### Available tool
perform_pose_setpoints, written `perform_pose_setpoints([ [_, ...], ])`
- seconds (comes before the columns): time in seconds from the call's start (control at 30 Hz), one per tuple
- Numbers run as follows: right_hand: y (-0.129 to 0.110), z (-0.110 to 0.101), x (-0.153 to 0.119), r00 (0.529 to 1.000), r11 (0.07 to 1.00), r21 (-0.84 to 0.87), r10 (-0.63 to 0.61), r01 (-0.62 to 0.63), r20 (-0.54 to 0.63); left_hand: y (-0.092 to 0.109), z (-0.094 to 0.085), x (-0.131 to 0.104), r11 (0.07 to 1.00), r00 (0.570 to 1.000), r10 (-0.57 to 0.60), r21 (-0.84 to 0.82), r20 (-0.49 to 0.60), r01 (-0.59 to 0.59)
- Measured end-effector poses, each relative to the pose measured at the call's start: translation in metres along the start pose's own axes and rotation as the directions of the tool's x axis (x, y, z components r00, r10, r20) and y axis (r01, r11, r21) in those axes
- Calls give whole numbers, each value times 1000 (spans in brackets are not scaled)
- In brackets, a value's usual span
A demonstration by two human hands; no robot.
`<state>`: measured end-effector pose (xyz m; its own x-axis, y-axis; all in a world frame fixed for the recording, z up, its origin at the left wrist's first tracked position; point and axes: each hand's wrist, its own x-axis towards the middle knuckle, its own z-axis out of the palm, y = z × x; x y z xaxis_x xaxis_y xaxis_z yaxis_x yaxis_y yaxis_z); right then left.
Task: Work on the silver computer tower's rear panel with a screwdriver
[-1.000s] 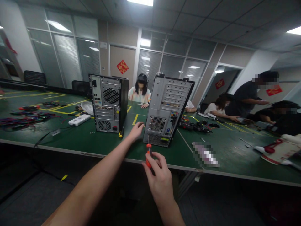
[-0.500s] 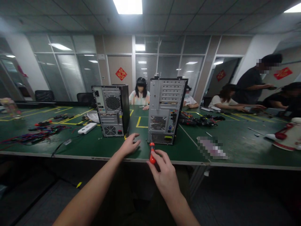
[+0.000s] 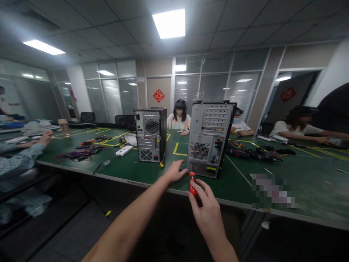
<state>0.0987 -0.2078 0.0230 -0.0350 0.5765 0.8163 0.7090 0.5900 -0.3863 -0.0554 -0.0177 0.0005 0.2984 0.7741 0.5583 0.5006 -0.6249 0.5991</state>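
Observation:
My right hand (image 3: 208,203) grips a red and black screwdriver (image 3: 192,182) between thumb and fingers. Its thin shaft points up at the lower left of the back panel of a large computer case (image 3: 198,120), which stands upright; I cannot tell whether the tip sits in a screw. My left hand (image 3: 175,171) is open, fingers apart, low beside the left edge of that case; whether the fingertips touch it is unclear. Left of it stands a smaller computer case (image 3: 148,134), also with its back panel towards me. A yellow-ended tool (image 3: 162,163) lies at its lower right corner.
On the green table (image 3: 125,169) lie bundled coloured cables (image 3: 81,152), a white device (image 3: 124,150), a white round basket (image 3: 131,139) and black cables (image 3: 255,153). A bottle (image 3: 64,128) stands further left. Other people sit across the table and at both sides.
The view has turned left, so everything appears further right. My left hand has come closer to the large case's lower edge. My right hand still holds the screwdriver at the same panel area.

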Motion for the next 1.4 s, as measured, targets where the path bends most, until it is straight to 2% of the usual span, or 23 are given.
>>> perform_pose_setpoints([
  [0.17, 5, -2, 0, 999, 999, 40, 31, -30, -43, 2, 1, 5, 988, 999, 18, 150, 38, -24],
  [0.27, 5, -4, 0, 1000, 1000, 16, -1, 2, -17, 9, 4, 6, 979, 998, 49, 195, 49, -57],
  [0.5, 4, -7, 1, 997, 999, -23, -34, 35, 63, 14, 5, 4, 976, 998, 34, 214, 59, -46],
  [0.67, 6, -10, 2, 993, 998, -54, -34, 40, 111, 15, 3, 3, 965, 990, 76, 240, 116, -102],
  [0.83, 13, -14, 3, 988, 995, -72, -55, 66, 143, 16, 5, 3, 955, 988, 96, 268, 124, -126],
  [1.13, 14, -7, 3, 998, 998, -35, -53, 54, 36, 14, 7, 4, 947, 989, 92, 297, 116, -123],
  [1.4, 9, -14, 4, 991, 994, -82, -57, 67, 122, 16, 5, 2, 953, 991, 76, 284, 111, -105],
])
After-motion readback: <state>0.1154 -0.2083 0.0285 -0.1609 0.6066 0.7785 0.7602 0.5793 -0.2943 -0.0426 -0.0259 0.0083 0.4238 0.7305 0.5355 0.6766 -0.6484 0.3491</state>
